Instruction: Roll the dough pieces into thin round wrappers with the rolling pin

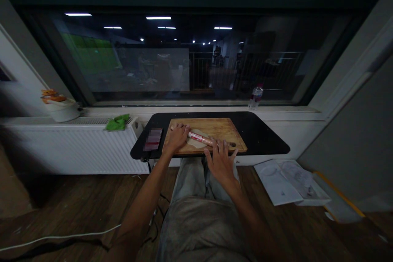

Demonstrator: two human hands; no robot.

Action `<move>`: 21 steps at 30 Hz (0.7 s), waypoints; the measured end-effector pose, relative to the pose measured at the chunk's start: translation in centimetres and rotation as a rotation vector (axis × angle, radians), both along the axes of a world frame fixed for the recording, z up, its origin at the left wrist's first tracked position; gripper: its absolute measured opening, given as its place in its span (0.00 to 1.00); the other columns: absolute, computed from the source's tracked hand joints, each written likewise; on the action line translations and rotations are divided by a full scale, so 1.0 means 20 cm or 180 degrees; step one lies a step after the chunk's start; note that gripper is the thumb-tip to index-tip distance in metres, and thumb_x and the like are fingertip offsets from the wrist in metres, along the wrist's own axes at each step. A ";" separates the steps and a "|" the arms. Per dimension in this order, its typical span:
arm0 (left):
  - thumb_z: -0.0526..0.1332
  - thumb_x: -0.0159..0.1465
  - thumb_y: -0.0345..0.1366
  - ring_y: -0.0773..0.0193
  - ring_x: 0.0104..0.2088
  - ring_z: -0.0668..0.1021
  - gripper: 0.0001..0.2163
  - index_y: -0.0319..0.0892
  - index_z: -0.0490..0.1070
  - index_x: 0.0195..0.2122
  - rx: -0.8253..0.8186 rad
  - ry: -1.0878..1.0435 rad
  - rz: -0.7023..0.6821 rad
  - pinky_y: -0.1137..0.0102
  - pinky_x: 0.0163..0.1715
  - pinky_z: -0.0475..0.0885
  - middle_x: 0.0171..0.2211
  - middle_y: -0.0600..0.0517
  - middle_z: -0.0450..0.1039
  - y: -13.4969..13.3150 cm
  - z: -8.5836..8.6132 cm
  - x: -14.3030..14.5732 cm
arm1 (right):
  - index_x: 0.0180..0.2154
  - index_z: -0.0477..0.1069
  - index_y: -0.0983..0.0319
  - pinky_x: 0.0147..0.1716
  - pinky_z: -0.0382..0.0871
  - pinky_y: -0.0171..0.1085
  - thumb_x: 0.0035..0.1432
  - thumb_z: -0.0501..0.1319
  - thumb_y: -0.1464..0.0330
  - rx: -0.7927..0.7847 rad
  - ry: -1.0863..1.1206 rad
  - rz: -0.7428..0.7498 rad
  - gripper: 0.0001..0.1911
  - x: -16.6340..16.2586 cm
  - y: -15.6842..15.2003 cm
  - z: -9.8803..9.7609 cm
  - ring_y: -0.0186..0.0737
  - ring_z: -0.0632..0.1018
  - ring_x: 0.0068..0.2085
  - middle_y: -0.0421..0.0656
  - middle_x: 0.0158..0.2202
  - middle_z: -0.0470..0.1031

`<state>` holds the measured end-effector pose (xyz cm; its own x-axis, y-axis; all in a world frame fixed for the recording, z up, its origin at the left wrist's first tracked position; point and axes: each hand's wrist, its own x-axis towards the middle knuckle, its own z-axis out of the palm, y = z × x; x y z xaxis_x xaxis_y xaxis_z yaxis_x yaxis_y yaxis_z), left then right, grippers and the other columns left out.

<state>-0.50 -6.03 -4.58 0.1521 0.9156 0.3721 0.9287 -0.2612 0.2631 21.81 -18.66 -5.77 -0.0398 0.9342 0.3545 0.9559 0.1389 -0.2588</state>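
A wooden rolling pin [201, 138] with a red and white label lies slanted across a flat piece of pale dough [195, 143]. Under them is a wooden cutting board [221, 125]. My left hand [178, 136] is over the pin's far left end, fingers curved onto it. At the near right end, my right hand [220, 158] rests its fingertips on the pin, thumb spread to the side. The hands partly cover both ends of the pin. The dough shows on both sides of the pin, between my hands.
The board sits on a small black table [260, 133]. A phone [153, 139] lies to its left. On the radiator are a green cloth [118, 122] and a white pot [63, 110]. A plastic bottle [255, 97] stands on the sill. An open white box [288, 182] lies on the floor.
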 end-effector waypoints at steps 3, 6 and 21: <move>0.39 0.85 0.44 0.48 0.61 0.76 0.29 0.43 0.83 0.57 -0.0011 0.0094 -0.0067 0.53 0.68 0.66 0.57 0.40 0.79 -0.01 0.00 0.00 | 0.81 0.58 0.59 0.72 0.38 0.85 0.84 0.45 0.53 -0.0011 -0.0094 0.0007 0.34 0.00 0.03 0.02 0.69 0.54 0.81 0.58 0.78 0.65; 0.40 0.85 0.44 0.46 0.62 0.75 0.28 0.42 0.82 0.57 -0.0012 0.0190 -0.0063 0.53 0.66 0.67 0.58 0.39 0.79 -0.02 0.02 0.00 | 0.80 0.59 0.62 0.73 0.36 0.84 0.83 0.47 0.53 0.0023 -0.0176 -0.0010 0.35 -0.01 0.06 0.03 0.71 0.52 0.82 0.59 0.78 0.65; 0.44 0.85 0.45 0.44 0.59 0.75 0.25 0.46 0.82 0.57 0.0084 0.0321 0.0097 0.53 0.60 0.70 0.59 0.42 0.80 -0.06 0.05 0.01 | 0.73 0.69 0.59 0.73 0.45 0.80 0.84 0.43 0.51 -0.0564 -0.0169 -0.0252 0.32 0.03 0.31 0.19 0.68 0.59 0.78 0.59 0.76 0.65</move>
